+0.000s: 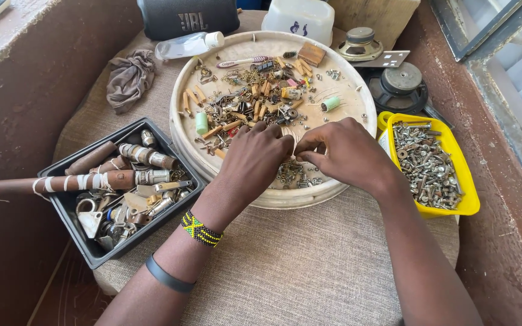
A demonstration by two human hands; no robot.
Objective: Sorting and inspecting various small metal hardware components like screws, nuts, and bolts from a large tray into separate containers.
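Note:
A round cream tray [357, 102] sits in the middle of a cloth-covered table, strewn with several small electronic parts, screws, green capacitors and tan resistors. My left hand [255, 160] and my right hand [348, 151] rest over the tray's near edge, fingertips meeting at the middle. Between the fingers runs a thin pale wire-like piece; which hand grips it I cannot make out. Small metal screws and nuts [297, 175] lie just under the hands. My left wrist wears a beaded band and a dark band.
A black bin [80, 244] of metal plugs and taped rods stands at left. A yellow tub [463, 181] of screws stands at right. Behind lie a grey rag [129, 75], a clear bottle [188, 43], a black speaker box [185, 15], a white container [300, 18] and loose speaker drivers [400, 84].

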